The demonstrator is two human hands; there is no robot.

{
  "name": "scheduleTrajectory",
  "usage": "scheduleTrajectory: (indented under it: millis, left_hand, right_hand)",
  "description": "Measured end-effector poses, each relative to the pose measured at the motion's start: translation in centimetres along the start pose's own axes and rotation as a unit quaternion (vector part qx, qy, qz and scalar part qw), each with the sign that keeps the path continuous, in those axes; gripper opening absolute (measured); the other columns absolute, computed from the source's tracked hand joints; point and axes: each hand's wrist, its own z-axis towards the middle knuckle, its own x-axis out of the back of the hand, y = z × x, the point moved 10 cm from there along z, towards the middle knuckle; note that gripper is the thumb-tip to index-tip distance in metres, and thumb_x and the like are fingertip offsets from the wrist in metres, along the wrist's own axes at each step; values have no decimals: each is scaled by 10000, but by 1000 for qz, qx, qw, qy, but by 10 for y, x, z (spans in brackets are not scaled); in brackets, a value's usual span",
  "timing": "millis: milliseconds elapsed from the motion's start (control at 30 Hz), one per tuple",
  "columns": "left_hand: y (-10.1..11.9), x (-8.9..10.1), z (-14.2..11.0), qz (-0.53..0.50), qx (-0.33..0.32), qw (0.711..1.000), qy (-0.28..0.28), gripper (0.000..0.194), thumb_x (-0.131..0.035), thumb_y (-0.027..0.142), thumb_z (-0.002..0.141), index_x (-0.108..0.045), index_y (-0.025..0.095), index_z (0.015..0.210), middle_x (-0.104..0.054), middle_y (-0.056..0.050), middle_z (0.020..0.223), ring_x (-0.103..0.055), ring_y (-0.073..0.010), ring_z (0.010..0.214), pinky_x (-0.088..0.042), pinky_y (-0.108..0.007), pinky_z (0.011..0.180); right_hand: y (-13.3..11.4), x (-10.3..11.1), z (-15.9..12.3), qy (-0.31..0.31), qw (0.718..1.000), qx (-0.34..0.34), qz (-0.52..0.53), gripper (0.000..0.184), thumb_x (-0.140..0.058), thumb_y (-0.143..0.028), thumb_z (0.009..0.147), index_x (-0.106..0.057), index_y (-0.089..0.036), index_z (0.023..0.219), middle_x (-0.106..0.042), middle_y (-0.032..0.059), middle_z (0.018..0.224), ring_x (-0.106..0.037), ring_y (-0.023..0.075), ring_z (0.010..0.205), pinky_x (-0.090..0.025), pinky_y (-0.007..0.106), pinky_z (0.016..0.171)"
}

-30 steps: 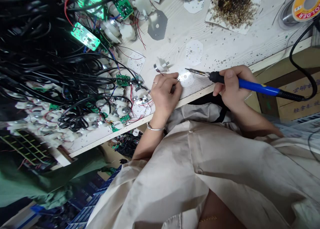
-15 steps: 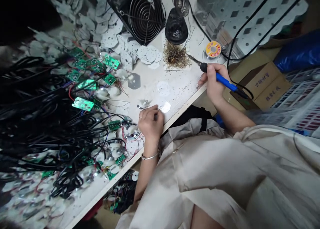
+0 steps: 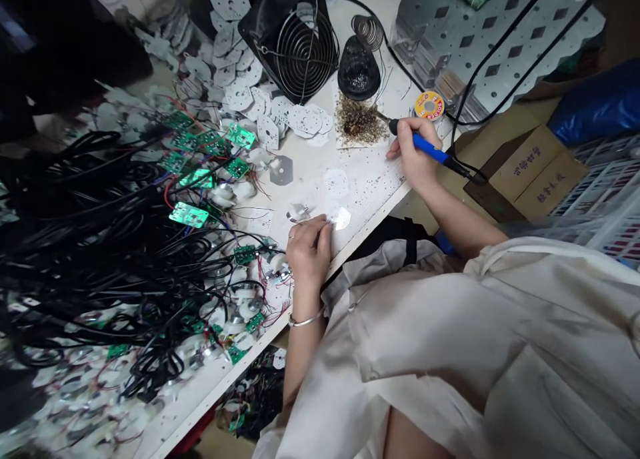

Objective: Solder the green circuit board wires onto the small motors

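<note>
My right hand (image 3: 419,157) is closed round the blue handle of a soldering iron (image 3: 431,149). The iron's tip points left, over the near edge of a pile of brown granules (image 3: 357,122). Low at the table edge, my left hand (image 3: 310,251) is closed, its thumb and fingertips at the left edge of a small white octagonal board (image 3: 341,218). Fingers hide part of that edge. Just above the fingertips lies a small white part with a shiny metal piece (image 3: 299,212). Another pale board (image 3: 336,183) lies flat beyond.
A black fan with a wire guard (image 3: 305,52) stands at the back, beside a black iron stand (image 3: 359,72). A solder reel (image 3: 429,105) sits near my right hand. Black cables (image 3: 100,245) and green circuit boards (image 3: 189,215) crowd the left. A cardboard box (image 3: 533,169) is at right.
The soldering iron has moved slightly left with my right hand, and its tip is now at the granules. My left hand stays at the white board. The whole view has shifted a little.
</note>
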Motion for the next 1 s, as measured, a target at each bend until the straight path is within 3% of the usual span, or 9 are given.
scheduleTrajectory:
  millis: [367, 600, 833, 1000]
  left_hand:
    - [-2, 5, 5, -52, 30, 998, 33, 80, -713, 271, 908, -784, 250, 877, -808, -13, 940, -741, -198, 900, -568, -392, 911]
    - [-8, 5, 5, -53, 58, 997, 26, 126, -681, 315, 937, -787, 248, 918, -796, -16, 901, -711, -192, 872, -554, -371, 888]
    - [-22, 11, 3, -86, 131, 984, 81, 153, -737, 376, 870, -785, 232, 855, -781, -16, 851, -722, -179, 829, -594, -355, 853]
    - [-15, 16, 3, -49, 104, 988, 104, 156, -729, 382, 887, -783, 241, 846, -772, -11, 826, -707, -176, 804, -586, -355, 827]
  right_hand:
    - [7, -8, 1, -40, 998, -30, 23, 431, -609, -665, 896, -624, -245, 990, -647, -72, 635, -676, 99, 562, -585, 239, 582]
    - [-2, -8, 0, -29, 999, -22, 31, 467, -652, -684, 850, -634, -227, 943, -650, -77, 611, -685, 107, 542, -589, 248, 564]
    - [-4, 0, -5, -8, 1000, -12, 14, 446, -585, -704, 889, -620, -268, 972, -672, -67, 647, -687, 106, 564, -609, 263, 589]
    - [1, -4, -2, -25, 999, -28, -1, 468, -579, -717, 885, -615, -259, 975, -667, -44, 660, -694, 130, 564, -598, 282, 551]
